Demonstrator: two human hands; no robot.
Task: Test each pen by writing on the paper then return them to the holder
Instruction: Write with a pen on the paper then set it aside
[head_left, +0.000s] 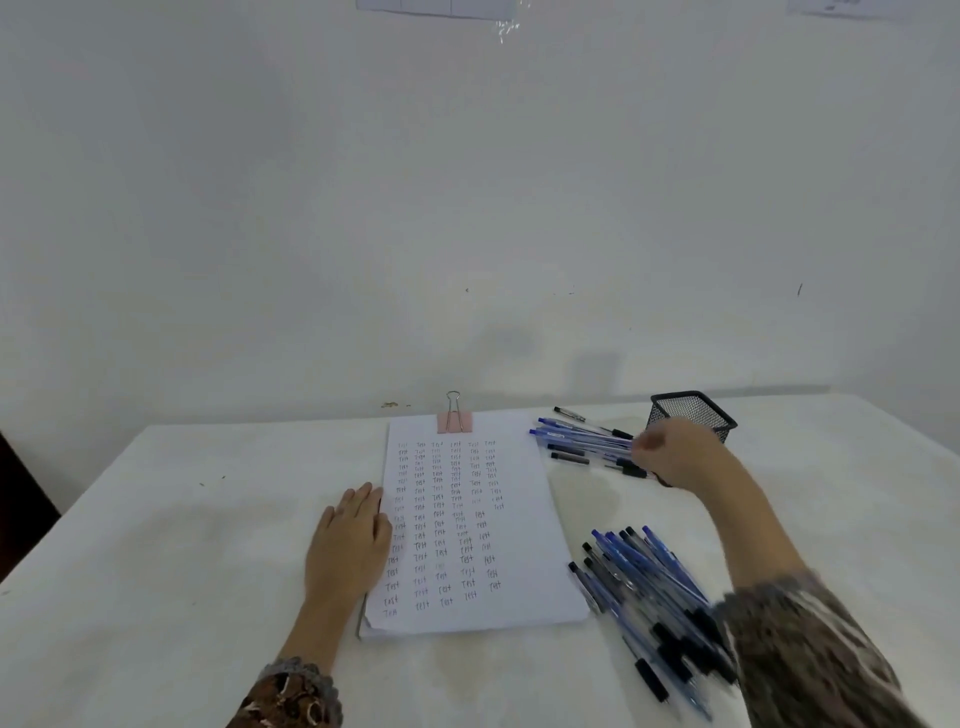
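A white sheet of paper (524, 525) covered with columns of the word "Test" lies in the middle of the table. My left hand (350, 545) rests flat on the paper's left edge. A black mesh pen holder (693, 410) stands at the back right with no pens visible in it. Just in front of it, my right hand (675, 457) curls its fingers round the ends of a bunch of blue and black pens (582, 441), which fan out to the left. A second heap of pens (649, 592) lies at the near right, beside my right forearm.
A pink binder clip (455, 422) holds the top of the paper stack. The table (156, 545) has a white cloth and stands against a white wall. A single black pen (569, 414) lies apart behind the far bunch.
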